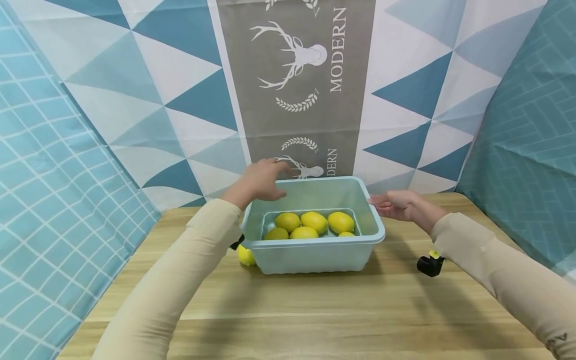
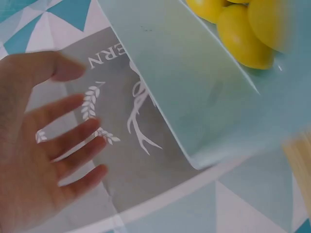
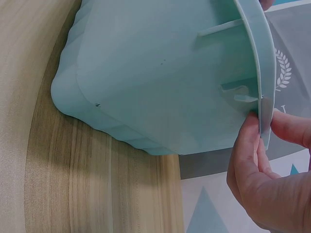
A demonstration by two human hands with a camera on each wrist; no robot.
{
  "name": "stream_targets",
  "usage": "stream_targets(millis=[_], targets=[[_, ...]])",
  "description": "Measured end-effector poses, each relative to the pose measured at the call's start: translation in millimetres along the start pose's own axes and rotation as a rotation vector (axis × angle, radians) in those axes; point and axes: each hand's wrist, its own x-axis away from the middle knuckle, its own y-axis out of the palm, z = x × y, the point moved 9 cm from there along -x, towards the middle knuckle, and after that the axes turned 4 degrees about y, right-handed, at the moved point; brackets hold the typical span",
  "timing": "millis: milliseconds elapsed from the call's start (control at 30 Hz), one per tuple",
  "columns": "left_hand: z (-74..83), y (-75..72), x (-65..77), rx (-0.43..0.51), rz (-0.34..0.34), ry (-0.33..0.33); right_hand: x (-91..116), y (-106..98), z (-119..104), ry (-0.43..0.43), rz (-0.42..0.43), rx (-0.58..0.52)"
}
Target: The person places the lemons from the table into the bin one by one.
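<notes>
A light green plastic bin [image 1: 310, 259] sits on the table with several yellow lemons [image 1: 340, 222] on its floor. My right hand [image 1: 398, 205] pinches the bin's right rim; in the right wrist view the thumb lies over the rim [image 3: 266, 73] and the fingers are under it. Over the bin's back left corner is my left hand [image 1: 263, 181], its fingers spread and slightly bent, holding nothing. The left wrist view shows that hand apart from the bin wall [image 2: 160, 73]. One more lemon [image 1: 246, 256] lies on the table just outside the bin's left side, partly covered by the left wrist.
The wooden table [image 1: 288, 320] extends in front of the bin and to both sides. Close behind the bin hangs a patterned cloth [image 1: 297, 115] with triangles and a deer print. Blue tiled cloth [image 1: 49, 165] closes off the left side, teal cloth [image 1: 526, 140] the right.
</notes>
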Motion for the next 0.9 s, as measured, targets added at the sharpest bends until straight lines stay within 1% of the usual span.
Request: stream_targets(millis=[100,200,267,333,500,633,767,900], targets=[[-13.5,-8.7,13.2,0.019,0.139,-0.058,-0.4,-0.4,0.4,0.0,0.003,0.005],[-29.6,-11.4,27.9,0.086,0.258,-0.135,0.5,-1.0,0.9,0.0,0.003,0.003],[-41.4,-8.4,36.9,0.149,0.306,-0.187,0.5,-1.7,1.1,-0.001,0.005,-0.007],[-52.1,-3.0,44.9,0.218,0.331,-0.228,0.9,-1.7,1.0,-0.003,0.009,-0.012],[-72.9,13.4,59.4,0.345,0.36,-0.283,0.3,-1.0,1.7,-0.008,0.005,-0.007],[-85.9,24.5,68.6,0.398,0.372,-0.321,0.1,0.1,2.2,-0.007,0.001,-0.012],[-96.8,40.7,75.6,0.428,0.336,-0.361,0.0,0.1,1.5,-0.007,0.006,-0.017],[-105.8,63.0,81.6,0.505,0.27,-0.395,-0.5,-0.5,0.5,-0.008,0.008,-0.013]])
